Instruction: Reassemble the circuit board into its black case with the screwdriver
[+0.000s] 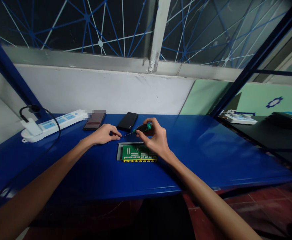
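Observation:
My right hand (pixel 157 136) grips a screwdriver (pixel 127 134) by its black and green handle, the shaft pointing left. At the screwdriver's tip, the fingers of my left hand (pixel 104 134) are pinched together; whatever they hold is too small to make out. Just below both hands lies a green circuit board (pixel 133 151) with a row of yellow ports along its near edge. It sits in a shallow grey metal casing (pixel 120 152), whose right part is hidden by my right hand.
Behind my hands, a black flat box (pixel 129 120) and a phone (pixel 95 120) lie on the blue table (pixel 205 150). A white power strip (pixel 53 125) with a plugged-in black cable (pixel 59 128) stands at the left. White items (pixel 239 118) lie on a dark surface at the right.

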Action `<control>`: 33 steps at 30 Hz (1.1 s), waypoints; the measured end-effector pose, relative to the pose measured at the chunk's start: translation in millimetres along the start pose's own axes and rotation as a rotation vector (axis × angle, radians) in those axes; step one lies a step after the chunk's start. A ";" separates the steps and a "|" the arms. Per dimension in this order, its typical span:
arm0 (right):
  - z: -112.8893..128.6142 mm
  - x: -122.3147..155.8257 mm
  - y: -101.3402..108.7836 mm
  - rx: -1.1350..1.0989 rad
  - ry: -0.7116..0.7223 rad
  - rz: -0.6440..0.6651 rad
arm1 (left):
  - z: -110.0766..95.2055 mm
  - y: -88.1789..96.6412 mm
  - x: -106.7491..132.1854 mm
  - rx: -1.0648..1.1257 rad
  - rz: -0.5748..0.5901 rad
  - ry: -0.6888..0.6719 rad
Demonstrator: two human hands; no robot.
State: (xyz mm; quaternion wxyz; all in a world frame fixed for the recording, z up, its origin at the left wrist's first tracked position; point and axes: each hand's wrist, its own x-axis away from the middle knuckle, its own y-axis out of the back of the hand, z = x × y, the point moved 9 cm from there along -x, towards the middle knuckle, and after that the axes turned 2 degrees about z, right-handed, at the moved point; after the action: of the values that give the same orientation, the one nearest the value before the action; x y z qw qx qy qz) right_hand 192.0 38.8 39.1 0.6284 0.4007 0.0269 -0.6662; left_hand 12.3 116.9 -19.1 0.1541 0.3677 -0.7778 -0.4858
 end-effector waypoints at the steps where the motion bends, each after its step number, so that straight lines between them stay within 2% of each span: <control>1: 0.8 0.1 0.7 -0.004 0.003 -0.005 | 0.0 -0.4 -0.1 0.007 0.001 0.006; 12: 3.7 -1.2 8.8 -0.050 0.005 -0.055 | -9.7 3.1 -1.1 0.060 -0.083 0.029; 18: 3.3 -1.7 10.6 -0.086 -0.011 -0.066 | -9.6 2.5 -1.7 0.095 -0.078 0.067; 33: 5.9 -0.9 13.0 -0.124 -0.021 -0.087 | -15.4 10.8 -0.2 0.086 -0.155 0.050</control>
State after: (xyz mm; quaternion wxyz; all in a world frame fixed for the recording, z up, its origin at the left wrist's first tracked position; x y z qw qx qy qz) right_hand 200.2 33.7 49.7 0.6228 0.3526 0.0791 -0.6939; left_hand 17.1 109.9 -2.4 0.1196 0.4449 -0.7633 -0.4530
